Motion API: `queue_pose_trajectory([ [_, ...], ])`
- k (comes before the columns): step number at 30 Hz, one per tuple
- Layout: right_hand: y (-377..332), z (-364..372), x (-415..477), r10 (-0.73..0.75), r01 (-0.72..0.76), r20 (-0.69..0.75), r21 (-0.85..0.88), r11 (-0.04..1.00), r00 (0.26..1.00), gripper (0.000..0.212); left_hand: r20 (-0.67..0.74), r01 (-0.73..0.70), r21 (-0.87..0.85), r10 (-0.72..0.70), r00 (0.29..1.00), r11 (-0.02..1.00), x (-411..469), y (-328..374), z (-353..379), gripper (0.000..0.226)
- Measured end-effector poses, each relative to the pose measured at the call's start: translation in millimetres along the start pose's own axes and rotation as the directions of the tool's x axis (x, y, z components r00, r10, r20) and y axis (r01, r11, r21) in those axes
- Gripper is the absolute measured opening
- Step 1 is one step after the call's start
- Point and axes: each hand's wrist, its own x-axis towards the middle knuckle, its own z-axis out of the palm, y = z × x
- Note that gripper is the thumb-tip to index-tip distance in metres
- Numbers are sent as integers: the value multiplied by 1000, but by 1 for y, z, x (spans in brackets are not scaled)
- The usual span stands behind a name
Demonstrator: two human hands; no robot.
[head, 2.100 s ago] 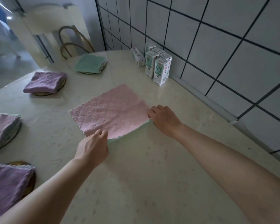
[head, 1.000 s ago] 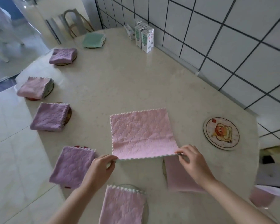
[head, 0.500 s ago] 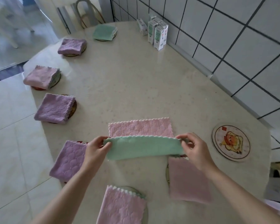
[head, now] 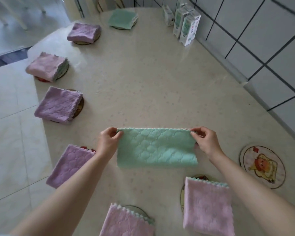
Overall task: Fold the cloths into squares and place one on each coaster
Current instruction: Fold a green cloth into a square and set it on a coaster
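Note:
A cloth, green side up, lies folded in half as a wide rectangle on the beige table. My left hand pinches its far left corner and my right hand pinches its far right corner. A round coaster with a cartoon picture lies bare at the right. Several folded cloths rest on coasters around the table: purple ones, pink ones and a green one.
Three small drink cartons stand at the back by the tiled wall. The table's left edge drops to a tiled floor. A chair back shows beyond the far end.
Both hands dragged the flat pink cloth toward me, then lifted its near edge and carried it over to the far edge. The cloth now lies folded in half with the green side up.

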Motion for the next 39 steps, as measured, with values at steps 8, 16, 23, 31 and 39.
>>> queue_pose_trajectory([
  [8,1,3,14,56,-55,-3,-174,983,998,6,44,7,108,-12,999,994,14,-6,3,11],
  [16,-9,4,16,64,-75,-45,-314,946,997,15,-2,28,177,-28,1000,984,21,-6,4,17],
  [23,-23,4,-26,-251,238,40,-488,840,967,24,-65,-261,521,343,937,813,-36,5,1,18],
  [31,4,33,-102,-527,733,519,-558,388,673,55,576,-762,517,500,646,389,-114,-39,32,61],
  [39,33,-5,-106,-406,694,562,-589,414,720,74,552,-676,628,391,736,387,-120,-75,-3,59],
])
